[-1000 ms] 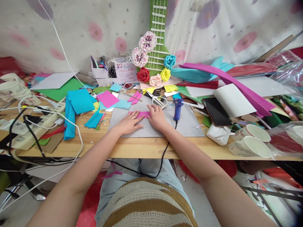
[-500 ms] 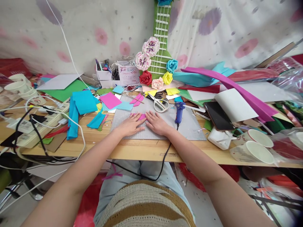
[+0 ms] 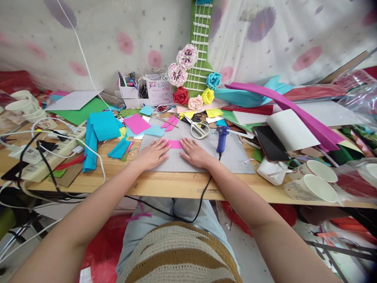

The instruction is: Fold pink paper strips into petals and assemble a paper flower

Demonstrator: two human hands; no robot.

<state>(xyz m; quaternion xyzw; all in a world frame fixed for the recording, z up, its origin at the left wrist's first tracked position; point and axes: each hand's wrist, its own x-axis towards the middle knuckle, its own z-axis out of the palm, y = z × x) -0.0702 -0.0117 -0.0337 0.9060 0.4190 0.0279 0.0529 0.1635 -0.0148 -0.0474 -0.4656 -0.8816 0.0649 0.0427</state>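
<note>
A pink strip of crepe paper (image 3: 176,144) lies flat on the grey cutting mat (image 3: 235,159). On its left end rest the fingertips of my left hand (image 3: 153,154), spread out flat. My right hand (image 3: 194,152) lies flat on the strip's right end, fingers stretched out. Both ends of the strip are partly hidden under the fingers. Just beyond my right hand are white-handled scissors (image 3: 200,131), and to its right a blue glue gun (image 3: 222,140). Two small pink paper pieces (image 3: 170,123) lie behind the strip with a thin stick across them.
Blue crepe paper (image 3: 104,126) and a pink square (image 3: 137,124) lie left of the mat. A power strip (image 3: 50,157) with tangled cables fills the far left. On the right are a phone (image 3: 270,143) and paper cups (image 3: 313,188). A green guitar-shaped craft (image 3: 200,55) stands behind.
My left hand has slid left, away from my right hand, uncovering more of the pink strip between them. My right hand has hardly moved.
</note>
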